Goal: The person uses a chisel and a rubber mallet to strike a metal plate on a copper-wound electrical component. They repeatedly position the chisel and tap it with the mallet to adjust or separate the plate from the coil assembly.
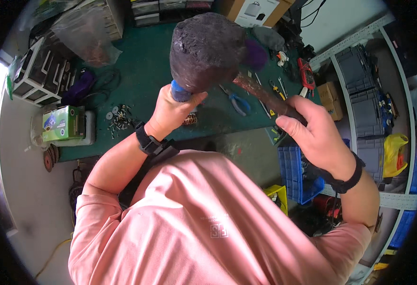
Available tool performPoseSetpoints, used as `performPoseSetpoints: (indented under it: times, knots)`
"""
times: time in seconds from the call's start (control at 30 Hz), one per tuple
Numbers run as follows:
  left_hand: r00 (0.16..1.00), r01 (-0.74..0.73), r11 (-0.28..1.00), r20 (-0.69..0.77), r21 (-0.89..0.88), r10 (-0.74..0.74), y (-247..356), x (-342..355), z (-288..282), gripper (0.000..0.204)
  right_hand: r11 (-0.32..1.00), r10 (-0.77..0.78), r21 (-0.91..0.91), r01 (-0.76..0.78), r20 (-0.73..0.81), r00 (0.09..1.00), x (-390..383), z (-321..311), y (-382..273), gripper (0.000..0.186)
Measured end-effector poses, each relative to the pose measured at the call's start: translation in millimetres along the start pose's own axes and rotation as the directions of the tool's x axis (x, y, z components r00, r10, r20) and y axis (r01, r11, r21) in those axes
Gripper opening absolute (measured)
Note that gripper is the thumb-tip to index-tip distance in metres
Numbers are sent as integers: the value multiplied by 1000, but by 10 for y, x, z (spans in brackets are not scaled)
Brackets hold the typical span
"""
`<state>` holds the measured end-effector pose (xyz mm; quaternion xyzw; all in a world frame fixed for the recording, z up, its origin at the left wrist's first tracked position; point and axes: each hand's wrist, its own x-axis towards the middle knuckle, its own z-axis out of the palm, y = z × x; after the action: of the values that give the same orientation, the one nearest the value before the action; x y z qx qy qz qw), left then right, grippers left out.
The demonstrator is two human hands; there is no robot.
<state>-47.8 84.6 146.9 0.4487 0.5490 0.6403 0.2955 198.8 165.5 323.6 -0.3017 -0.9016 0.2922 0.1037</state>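
Note:
A large black mallet [203,50] with a worn, rounded head is raised close in front of me, above the green workbench. My right hand [313,130] is closed around the end of its reddish-brown handle. Just under the head's near side, my left hand [173,108] is wrapped around a blue cylindrical piece [180,91]. Most of that piece is covered by my fingers and the mallet, so its kind does not show. Behind the wrists lie a copper-coloured coil [190,118] and blue-handled pliers [238,103].
Loose screws and washers [119,118] lie on the workbench [144,61] at the left, near a green box [62,122] and a drawer unit [44,71]. A red multimeter [306,76] sits at the right. Blue crates [291,173] and a metal shelf [398,202] stand right.

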Motion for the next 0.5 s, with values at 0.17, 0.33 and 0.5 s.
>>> performPoseSetpoints:
  times: [0.17,0.33,0.5]
  knots:
    - [990,136,987,22,83,-139,21,-13,-30,11,994,84,81,-76,-101,991,-31,-284,-383,34]
    - [997,79,997,22,7,-80,39,-13,17,16,997,-69,-43,66,-79,994,-29,-146,-232,32]
    - [992,125,992,17,2,-125,44,-19,20,15,999,2,-54,-4,-44,999,-41,-77,-114,33]
